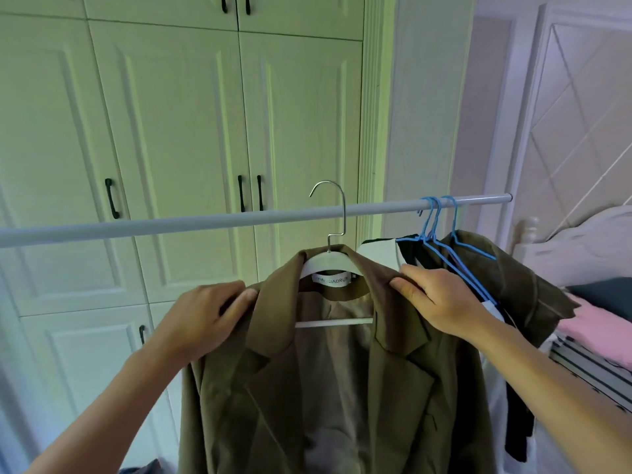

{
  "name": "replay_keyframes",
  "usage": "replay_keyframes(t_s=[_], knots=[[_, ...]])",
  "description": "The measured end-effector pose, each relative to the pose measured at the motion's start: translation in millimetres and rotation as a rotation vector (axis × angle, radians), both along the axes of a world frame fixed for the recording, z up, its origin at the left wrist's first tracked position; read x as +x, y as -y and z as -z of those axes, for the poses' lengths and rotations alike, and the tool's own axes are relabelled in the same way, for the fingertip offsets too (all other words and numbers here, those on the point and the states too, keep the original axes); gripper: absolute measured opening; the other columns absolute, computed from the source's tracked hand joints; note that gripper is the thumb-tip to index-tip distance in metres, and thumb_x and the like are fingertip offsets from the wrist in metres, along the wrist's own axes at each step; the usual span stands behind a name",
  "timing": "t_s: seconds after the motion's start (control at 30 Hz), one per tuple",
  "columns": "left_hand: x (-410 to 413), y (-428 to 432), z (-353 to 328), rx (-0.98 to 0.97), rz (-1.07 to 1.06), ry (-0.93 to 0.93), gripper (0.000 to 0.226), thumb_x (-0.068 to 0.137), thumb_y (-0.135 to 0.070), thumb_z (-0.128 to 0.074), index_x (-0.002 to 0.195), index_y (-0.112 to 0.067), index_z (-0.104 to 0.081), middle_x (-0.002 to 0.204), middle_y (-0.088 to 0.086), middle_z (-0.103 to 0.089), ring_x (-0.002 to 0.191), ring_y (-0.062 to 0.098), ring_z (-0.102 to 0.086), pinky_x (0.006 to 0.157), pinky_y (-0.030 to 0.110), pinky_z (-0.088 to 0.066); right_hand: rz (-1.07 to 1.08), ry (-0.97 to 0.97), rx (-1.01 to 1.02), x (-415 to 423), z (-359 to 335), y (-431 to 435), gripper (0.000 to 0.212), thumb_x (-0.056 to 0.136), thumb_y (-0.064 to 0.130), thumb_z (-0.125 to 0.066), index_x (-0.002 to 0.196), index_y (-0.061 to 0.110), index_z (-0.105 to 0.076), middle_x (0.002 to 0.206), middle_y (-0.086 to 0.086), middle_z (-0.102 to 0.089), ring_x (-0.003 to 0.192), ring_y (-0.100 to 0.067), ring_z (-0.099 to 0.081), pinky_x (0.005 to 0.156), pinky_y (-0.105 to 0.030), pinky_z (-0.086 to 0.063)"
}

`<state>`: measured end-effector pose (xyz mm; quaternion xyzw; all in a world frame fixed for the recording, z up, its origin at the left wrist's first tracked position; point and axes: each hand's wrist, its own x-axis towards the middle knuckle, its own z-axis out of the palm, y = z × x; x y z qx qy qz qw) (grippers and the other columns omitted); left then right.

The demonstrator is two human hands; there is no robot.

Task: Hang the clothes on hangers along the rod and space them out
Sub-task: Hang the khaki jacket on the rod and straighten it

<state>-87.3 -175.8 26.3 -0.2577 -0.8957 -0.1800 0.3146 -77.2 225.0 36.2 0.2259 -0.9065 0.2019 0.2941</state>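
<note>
Pale wardrobe doors (178,131) behind, and a grey rod (171,225) running across in front. Gripped one shoulder of the brown jacket (342,388) with the left hand (205,313), fingers curled over the cloth. Carried that jacket on a white hanger (325,263), with a steel hook (344,206) poking up past the rod; could not tell whether caught on it or only held in front. Clamped the other shoulder, by the lapel, with the right hand (441,295), thumb and fingers closed on the fabric.

Looked like the hanging step. Called for lifting both shoulders level, tipping the hook over the rod and lowering until seated, well left of the bunch, for easy spacing. Worth keeping the collar square on the hanger too.

Further right, crowded together on the rod: blue wire hangers (429,234) bearing a white garment (379,251), a black garment (413,251) and an olive jacket (513,278). Counted one rod, one white hanger, three blue ones as far as could be made out, two jackets, two hands. Spotted pink folded clothes (595,323) at the far right.
</note>
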Motion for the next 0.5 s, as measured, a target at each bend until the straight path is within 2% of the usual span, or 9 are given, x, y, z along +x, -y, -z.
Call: replay_keyframes(t_s=[0.07,0.13,0.23,0.3,0.37,0.43,0.5], knots=[[-6,-3,6,-0.005,-0.016,-0.099,0.065,0.093,-0.081,-0.015,0.073,-0.030,-0.051,0.060,-0.016,-0.055,0.056,0.003,-0.054,0.052,0.025,-0.040,-0.014,0.040,-0.010,2,-3,-1,0.069,0.089,0.084,-0.022,0.088,0.026,-0.060,0.065,0.003,-0.061,0.060,-0.011,-0.061,0.056,-0.034,-0.049],[-11,-5,6,0.025,0.005,-0.155,0.064,0.094,-0.080,-0.017,0.072,-0.029,-0.050,0.059,-0.016,-0.053,0.053,0.002,-0.051,0.052,0.017,-0.035,-0.041,0.132,-0.039,6,-8,-4,0.065,0.088,0.081,-0.032,0.089,0.024,-0.062,0.072,0.001,-0.064,0.068,-0.012,-0.063,0.064,-0.038,-0.053],[-18,-10,3,0.048,0.031,-0.179,0.064,0.095,-0.075,-0.029,0.072,-0.021,-0.054,0.057,-0.010,-0.056,0.051,0.014,-0.055,0.050,0.019,-0.037,-0.057,0.311,-0.063,17,-21,-15,0.043,0.084,0.066,-0.062,0.091,0.024,-0.067,0.082,0.003,-0.065,0.077,-0.012,-0.064,0.074,-0.035,-0.054],[-21,-14,2,0.075,0.033,-0.180,0.057,0.094,-0.067,-0.037,0.072,-0.017,-0.055,0.057,-0.006,-0.057,0.051,0.020,-0.055,0.049,0.022,-0.037,-0.057,0.433,-0.071,26,-25,-25,0.027,0.083,0.055,-0.074,0.094,0.031,-0.071,0.087,0.011,-0.068,0.082,-0.007,-0.066,0.078,-0.031,-0.055],[-24,-17,1,0.081,0.040,-0.204,0.057,0.095,-0.066,-0.038,0.074,-0.016,-0.057,0.058,-0.005,-0.059,0.051,0.021,-0.056,0.049,0.022,-0.037,-0.100,0.592,-0.151,33,-25,-33,0.019,0.091,0.042,-0.073,0.107,0.032,-0.075,0.100,0.015,-0.077,0.094,-0.006,-0.073,0.088,-0.032,-0.059],[-26,-23,2,0.071,0.045,-0.229,0.063,0.096,-0.073,-0.033,0.075,-0.018,-0.056,0.060,-0.006,-0.059,0.051,0.019,-0.056,0.049,0.022,-0.038,-0.135,0.741,-0.250,40,-24,-40,0.024,0.097,0.029,-0.069,0.120,0.025,-0.074,0.113,0.005,-0.079,0.105,-0.014,-0.075,0.097,-0.037,-0.059],[-31,-31,4,0.073,0.051,-0.239,0.068,0.097,-0.076,-0.027,0.076,-0.018,-0.056,0.061,-0.006,-0.059,0.052,0.019,-0.055,0.049,0.026,-0.040,-0.145,0.804,-0.287,46,-22,-47,0.027,0.099,0.022,-0.066,0.125,0.023,-0.072,0.119,0.002,-0.078,0.110,-0.018,-0.074,0.101,-0.040,-0.058]])
